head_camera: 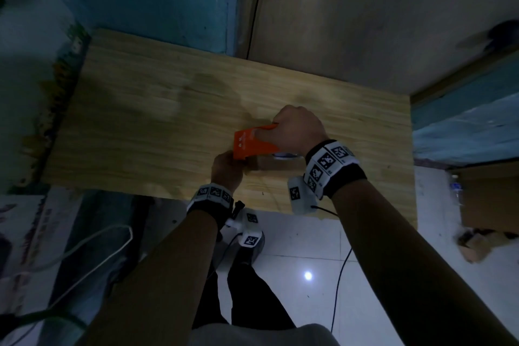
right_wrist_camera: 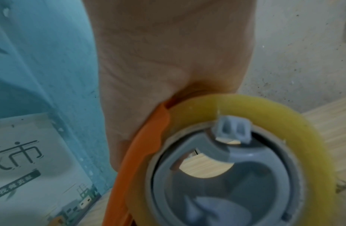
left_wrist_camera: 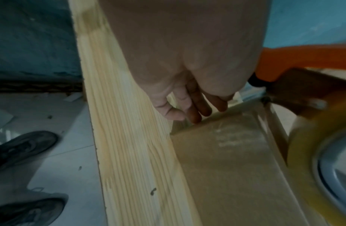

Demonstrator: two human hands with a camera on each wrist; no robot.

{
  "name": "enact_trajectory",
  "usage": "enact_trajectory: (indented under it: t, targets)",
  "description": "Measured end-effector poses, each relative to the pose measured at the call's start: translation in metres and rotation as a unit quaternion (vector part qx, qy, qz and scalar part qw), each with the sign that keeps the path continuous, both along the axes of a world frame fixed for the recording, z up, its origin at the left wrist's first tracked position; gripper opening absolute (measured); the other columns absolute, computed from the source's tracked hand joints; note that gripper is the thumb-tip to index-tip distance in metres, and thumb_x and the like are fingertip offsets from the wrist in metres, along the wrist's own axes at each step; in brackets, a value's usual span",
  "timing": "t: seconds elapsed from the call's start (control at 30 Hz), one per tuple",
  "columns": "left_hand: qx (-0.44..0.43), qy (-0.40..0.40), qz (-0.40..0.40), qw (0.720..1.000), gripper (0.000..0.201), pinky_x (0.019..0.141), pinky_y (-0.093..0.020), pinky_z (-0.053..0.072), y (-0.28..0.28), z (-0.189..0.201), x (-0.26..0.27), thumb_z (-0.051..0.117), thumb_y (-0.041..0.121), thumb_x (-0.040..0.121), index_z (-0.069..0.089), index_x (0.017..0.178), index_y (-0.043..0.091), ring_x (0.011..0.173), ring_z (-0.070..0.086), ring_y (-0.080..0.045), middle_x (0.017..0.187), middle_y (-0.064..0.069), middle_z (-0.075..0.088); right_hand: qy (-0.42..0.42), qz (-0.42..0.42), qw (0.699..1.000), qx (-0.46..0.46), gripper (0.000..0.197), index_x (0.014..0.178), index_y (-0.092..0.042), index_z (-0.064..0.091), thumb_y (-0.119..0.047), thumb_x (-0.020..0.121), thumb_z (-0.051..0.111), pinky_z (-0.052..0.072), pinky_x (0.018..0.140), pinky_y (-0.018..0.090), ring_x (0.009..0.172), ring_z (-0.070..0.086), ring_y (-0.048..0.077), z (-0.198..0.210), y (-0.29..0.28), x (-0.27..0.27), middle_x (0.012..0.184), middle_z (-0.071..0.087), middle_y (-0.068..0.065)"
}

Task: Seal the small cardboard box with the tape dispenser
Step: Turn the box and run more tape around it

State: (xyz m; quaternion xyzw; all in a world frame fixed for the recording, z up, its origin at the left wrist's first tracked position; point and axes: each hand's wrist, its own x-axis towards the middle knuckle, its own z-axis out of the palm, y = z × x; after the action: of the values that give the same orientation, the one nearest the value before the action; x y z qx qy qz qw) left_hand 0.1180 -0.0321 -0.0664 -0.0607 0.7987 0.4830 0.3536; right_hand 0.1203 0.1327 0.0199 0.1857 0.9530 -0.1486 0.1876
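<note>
Right hand (head_camera: 299, 129), fingers clamped on the orange tape dispenser (head_camera: 252, 144), taping the small cardboard box (left_wrist_camera: 232, 160), steadied by straight left fingers (left_wrist_camera: 189, 110); next, cut.

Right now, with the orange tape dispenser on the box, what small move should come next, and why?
Probably draw the tape dispenser further along the box with the right hand. Tape already lies on the box top, and the left hand steadies the box's far edge, so the strip looks under way but not cut.
</note>
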Motion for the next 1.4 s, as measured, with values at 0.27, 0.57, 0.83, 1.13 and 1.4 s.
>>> enact_trajectory:
  t: [0.27, 0.57, 0.83, 1.13, 1.4]
  targets:
    - [-0.017, 0.021, -0.028, 0.999, 0.034, 0.063, -0.034, 0.040, 0.001, -0.002, 0.002, 0.049, 0.002, 0.092, 0.053, 0.060, 0.016, 0.059, 0.050, -0.023, 0.062, -0.006, 0.055, 0.002, 0.008, 1.000, 0.001, 0.062, 0.061, -0.020, 0.048, -0.081, 0.070, 0.052, 0.035, 0.055, 0.027, 0.066, 0.056, 0.021, 0.001, -0.001, -0.002, 0.070, 0.054, 0.000]
    - [0.040, -0.026, 0.021, 0.999, 0.030, 0.059, -0.027, 0.036, 0.010, 0.000, 0.005, 0.051, 0.001, 0.093, 0.052, 0.067, 0.014, 0.054, 0.041, -0.016, 0.060, -0.002, 0.048, 0.011, 0.011, 1.000, 0.020, 0.060, 0.061, -0.019, 0.047, -0.077, 0.074, 0.055, 0.038, 0.054, 0.028, 0.063, 0.056, 0.019, 0.002, -0.006, 0.000, 0.064, 0.053, -0.001]
    - [0.099, -0.146, 0.141, 0.974, 0.036, 0.073, -0.032, 0.047, 0.018, -0.014, 0.011, 0.051, 0.000, 0.093, 0.048, 0.129, 0.008, 0.089, 0.055, -0.024, 0.105, -0.006, 0.057, 0.008, 0.018, 0.999, 0.031, 0.062, 0.063, -0.019, 0.051, -0.079, 0.074, 0.051, 0.037, 0.053, 0.027, 0.065, 0.057, 0.019, -0.001, -0.005, 0.001, 0.066, 0.055, 0.000]
    - [0.111, 0.033, 0.241, 0.964, 0.024, 0.068, -0.032, 0.044, 0.033, -0.020, 0.031, 0.051, 0.004, 0.095, 0.063, 0.081, 0.020, 0.078, 0.056, -0.022, 0.079, -0.003, 0.062, 0.026, 0.020, 0.999, 0.031, 0.061, 0.065, -0.023, 0.051, -0.084, 0.069, 0.046, 0.039, 0.060, 0.029, 0.067, 0.055, 0.019, -0.004, -0.005, 0.003, 0.070, 0.055, -0.004]
    - [0.162, 0.021, 0.266, 0.950, 0.028, 0.068, -0.025, 0.048, 0.034, -0.019, 0.028, 0.049, -0.004, 0.094, 0.063, 0.093, 0.021, 0.075, 0.055, -0.015, 0.083, 0.000, 0.059, 0.035, 0.018, 0.999, 0.023, 0.060, 0.065, -0.022, 0.052, -0.082, 0.071, 0.048, 0.044, 0.062, 0.029, 0.069, 0.058, 0.020, -0.001, -0.005, 0.005, 0.068, 0.055, -0.004]
